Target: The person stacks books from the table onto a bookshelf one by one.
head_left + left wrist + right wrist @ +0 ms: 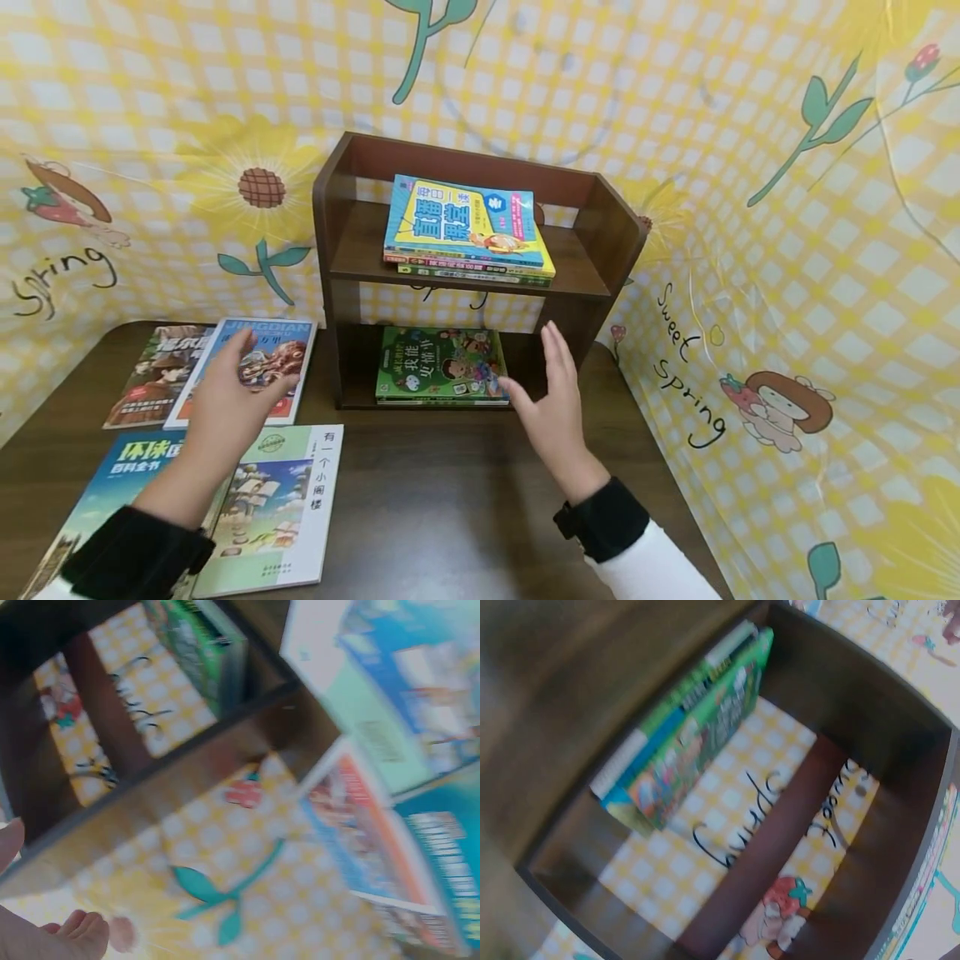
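Left hand and right hand hung well apart, fingers relaxed, empty, the right nearer the green books, which lay ahead between them, long axis side to side, on the lower shelf of the bookcase.

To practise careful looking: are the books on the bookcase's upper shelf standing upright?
No, the stacked paperbacks lie flat on the upper shelf.

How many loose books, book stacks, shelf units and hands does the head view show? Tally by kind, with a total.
Loose books: 4 (brown book, blue-and-white book, teal book, pale-green book)
Book stacks: 2 (upper stack, lower stack)
Shelf unit: 1
Hands: 2 (left hand, right hand)
Total: 9
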Demonstrator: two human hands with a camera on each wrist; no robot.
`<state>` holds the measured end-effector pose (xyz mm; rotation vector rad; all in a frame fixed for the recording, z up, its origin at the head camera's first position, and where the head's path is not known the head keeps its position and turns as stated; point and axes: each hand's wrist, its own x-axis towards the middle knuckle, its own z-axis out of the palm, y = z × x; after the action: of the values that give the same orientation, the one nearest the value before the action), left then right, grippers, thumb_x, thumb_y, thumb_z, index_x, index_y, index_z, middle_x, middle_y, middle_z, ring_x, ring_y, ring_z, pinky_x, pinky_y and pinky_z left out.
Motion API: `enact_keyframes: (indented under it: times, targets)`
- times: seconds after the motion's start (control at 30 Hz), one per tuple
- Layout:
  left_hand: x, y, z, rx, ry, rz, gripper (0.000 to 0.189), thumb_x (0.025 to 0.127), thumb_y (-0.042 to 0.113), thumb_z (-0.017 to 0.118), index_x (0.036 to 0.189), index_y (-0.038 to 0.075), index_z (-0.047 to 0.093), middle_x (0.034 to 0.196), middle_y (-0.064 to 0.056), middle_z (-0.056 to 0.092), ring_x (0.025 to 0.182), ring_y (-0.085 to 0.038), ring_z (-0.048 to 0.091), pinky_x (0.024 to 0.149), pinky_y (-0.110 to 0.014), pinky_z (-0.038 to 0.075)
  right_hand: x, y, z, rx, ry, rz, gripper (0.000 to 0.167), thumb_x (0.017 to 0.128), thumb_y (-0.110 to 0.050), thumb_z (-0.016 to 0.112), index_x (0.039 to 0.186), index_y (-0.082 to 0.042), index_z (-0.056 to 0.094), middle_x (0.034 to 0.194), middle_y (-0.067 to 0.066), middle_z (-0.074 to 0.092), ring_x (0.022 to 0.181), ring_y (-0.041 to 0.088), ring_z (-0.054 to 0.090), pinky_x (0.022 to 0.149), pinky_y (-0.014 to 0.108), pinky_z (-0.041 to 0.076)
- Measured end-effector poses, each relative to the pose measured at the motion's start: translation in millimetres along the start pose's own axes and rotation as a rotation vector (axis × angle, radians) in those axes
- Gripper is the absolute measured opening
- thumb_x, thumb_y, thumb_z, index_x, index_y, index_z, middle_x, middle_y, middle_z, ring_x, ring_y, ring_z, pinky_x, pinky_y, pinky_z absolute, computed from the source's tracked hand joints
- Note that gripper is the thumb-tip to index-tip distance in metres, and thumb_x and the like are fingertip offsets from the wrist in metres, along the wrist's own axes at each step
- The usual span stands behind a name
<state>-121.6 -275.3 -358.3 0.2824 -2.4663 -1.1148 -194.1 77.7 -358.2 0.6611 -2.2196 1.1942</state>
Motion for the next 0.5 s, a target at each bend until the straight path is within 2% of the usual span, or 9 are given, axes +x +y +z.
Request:
enact_keyframes:
  times: [0.2, 0.37, 0.5]
  targets:
    - [-16.0, -54.7, -4.9, 0.135, -0.087, -0.13, 0.092, 0.088, 0.027, 0.07, 0.149, -0.01, 0.013, 0.142, -0.04, 0.029, 0.125, -0.059, 0.03, 0.094, -0.069, 0.033, -36.8, 1, 8, -0.014, -0.059, 0.025, 0.085, 0.081, -0.015, 0.078, 0.15, -0.003, 0.03, 0.155, 0.014, 0.028, 0.141, 0.034, 0.027, 0.109, 0.055, 0.032]
    - [-27.8, -96.9, -3.7, 0.262, -0.235, -0.223, 0.104, 0.082, 0.037, 0.076, 0.142, -0.021, 0.015, 0.132, -0.047, 0.03, 0.116, -0.063, 0.033, 0.087, -0.069, 0.038, -62.6, 3, 14, -0.034, -0.098, 0.041, 0.083, 0.079, -0.014, 0.08, 0.147, -0.001, 0.035, 0.152, 0.016, 0.035, 0.138, 0.035, 0.033, 0.105, 0.054, 0.037]
    - [-36.9, -122.3, 6.5, 0.303, -0.334, -0.312, 0.115, 0.078, 0.046, 0.077, 0.139, -0.026, 0.011, 0.132, -0.05, 0.023, 0.119, -0.065, 0.027, 0.09, -0.07, 0.036, -81.2, 5, 17, -0.036, -0.124, 0.074, 0.082, 0.077, -0.015, 0.081, 0.145, -0.001, 0.038, 0.148, 0.018, 0.039, 0.136, 0.034, 0.036, 0.105, 0.052, 0.038]
